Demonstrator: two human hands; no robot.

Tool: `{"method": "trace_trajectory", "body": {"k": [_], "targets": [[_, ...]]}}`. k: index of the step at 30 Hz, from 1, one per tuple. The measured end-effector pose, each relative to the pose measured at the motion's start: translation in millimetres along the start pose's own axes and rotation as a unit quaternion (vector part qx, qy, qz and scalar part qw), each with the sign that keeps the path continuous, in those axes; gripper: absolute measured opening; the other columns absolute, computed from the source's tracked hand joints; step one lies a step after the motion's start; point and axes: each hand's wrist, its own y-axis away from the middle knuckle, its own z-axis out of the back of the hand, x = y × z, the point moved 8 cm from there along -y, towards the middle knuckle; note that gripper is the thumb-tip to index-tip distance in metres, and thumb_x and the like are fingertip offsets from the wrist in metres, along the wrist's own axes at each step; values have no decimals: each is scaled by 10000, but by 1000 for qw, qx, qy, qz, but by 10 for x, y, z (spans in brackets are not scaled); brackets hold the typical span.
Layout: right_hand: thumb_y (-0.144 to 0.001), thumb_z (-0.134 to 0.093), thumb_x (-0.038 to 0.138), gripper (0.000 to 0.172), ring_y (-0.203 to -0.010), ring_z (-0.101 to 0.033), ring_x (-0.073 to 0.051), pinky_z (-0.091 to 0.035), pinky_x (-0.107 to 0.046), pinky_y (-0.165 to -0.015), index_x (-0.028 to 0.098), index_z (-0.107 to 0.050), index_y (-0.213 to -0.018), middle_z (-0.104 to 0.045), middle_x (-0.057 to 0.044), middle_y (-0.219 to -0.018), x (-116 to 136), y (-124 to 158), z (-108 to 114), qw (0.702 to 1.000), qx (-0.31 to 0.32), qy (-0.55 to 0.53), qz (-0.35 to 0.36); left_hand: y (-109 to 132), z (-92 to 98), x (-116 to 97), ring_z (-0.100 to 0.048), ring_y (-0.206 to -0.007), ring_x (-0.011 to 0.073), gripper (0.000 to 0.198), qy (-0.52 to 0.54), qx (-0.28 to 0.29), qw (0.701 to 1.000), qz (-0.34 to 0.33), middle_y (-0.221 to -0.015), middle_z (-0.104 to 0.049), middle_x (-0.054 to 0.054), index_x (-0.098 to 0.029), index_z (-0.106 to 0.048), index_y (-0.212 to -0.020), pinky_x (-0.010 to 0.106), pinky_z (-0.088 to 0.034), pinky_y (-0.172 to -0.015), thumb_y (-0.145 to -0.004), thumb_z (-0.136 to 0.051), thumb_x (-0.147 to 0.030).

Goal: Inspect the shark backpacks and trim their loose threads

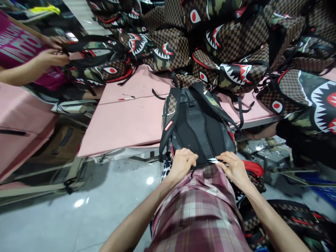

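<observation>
a co-worker's hand (54, 57) is at a shark-print backpack (110, 70); a red-and-white pen (126, 98) lies on the pink table (123, 129). the left hand (183, 162) is closed on the lower edge of a black-padded backpack (193, 119), lying straps up over the table's front edge; a small pale pointed tool (212, 160) is pinched in the right hand (233, 167).

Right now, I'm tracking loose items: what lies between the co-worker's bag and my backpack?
The head view shows the pink tabletop, a pen lying on it and, nearer the backpack, a black strap.
</observation>
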Motion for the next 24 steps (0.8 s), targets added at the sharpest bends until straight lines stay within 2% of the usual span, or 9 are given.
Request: {"method": "trace_trajectory", "body": {"k": [3,6,7,9,12,14,16,20,24], "targets": [[-870,-515,366,221,-886,-583,-210,-447,-337,-785,216,-633,-981,-632,-58,-942,-131,22,6,996,-17,-60,-57,9,-149,-178,-487,-1101,253,134,-26,54,996,-64,-1038,-668,46,-231,-710,-807,427,-290,-958,-800,-608,-319],[-847,-516,421,283,-886,-595,-206,-458,-325,-782,205,-611,-1003,-633,-60,-964,-443,87,103,980,-70,-123,-139,49,-250,-110,-610,-903,217,191,140,117,983,-13,-792,-707,51,-211,-713,-791,380,-393,-898,-817,-571,-336],[-821,-537,451,324,-898,-594,-210,-459,-326,-786,203,-607,-1017,-632,-62,-980,-585,115,161,973,-96,-131,-163,50,-206,11,-632,-779,200,239,194,93,976,44,-671,-686,46,-190,-708,-775,360,-436,-846,-826,-548,-360],[-750,-593,504,434,-919,-588,-222,-454,-334,-797,203,-600,-1062,-628,-68,-1008,-904,170,281,957,-153,-125,-211,75,-22,330,-645,-742,201,275,272,-25,947,166,-667,-679,57,-154,-692,-844,340,-475,-804,-809,-557,-391],[-663,-637,550,550,-880,-595,-233,-453,-341,-778,190,-615,-1077,-639,-69,-951,-1338,201,299,934,-188,-115,-282,144,136,664,-542,-1134,227,408,369,-176,872,269,-1178,-611,130,-156,-595,-1108,330,-408,-969,-736,-657,-311],[-641,-632,568,566,-852,-600,-240,-456,-345,-767,168,-639,-1041,-650,-72,-895,-1498,177,189,920,-191,-138,-314,116,73,752,-356,-1312,206,563,432,-207,823,305,-1421,-384,127,-184,-475,-1257,322,-299,-1069,-732,-668,-247],[-640,-618,578,580,-858,-600,-241,-458,-345,-774,150,-646,-1030,-661,-80,-900,-1529,146,56,905,-207,-180,-324,35,15,791,-264,-1358,189,583,462,-232,790,330,-1483,-264,116,-189,-412,-1306,321,-227,-1106,-769,-636,-225],[-634,-632,569,580,-915,-593,-238,-454,-326,-814,139,-649,-1024,-673,-87,-985,-1370,168,-182,876,-239,-267,-322,-120,131,847,-396,-1285,188,509,471,-298,754,347,-1393,-421,125,-185,-393,-1305,355,-283,-1079,-826,-563,-219],[-622,-661,547,568,-937,-595,-237,-455,-309,-839,134,-643,-1011,-674,-74,-986,-1226,392,-415,861,-226,-307,-338,78,293,901,-542,-1141,194,346,488,-281,744,360,-1189,-600,123,-159,-536,-1153,354,-393,-986,-810,-564,-194]]}}
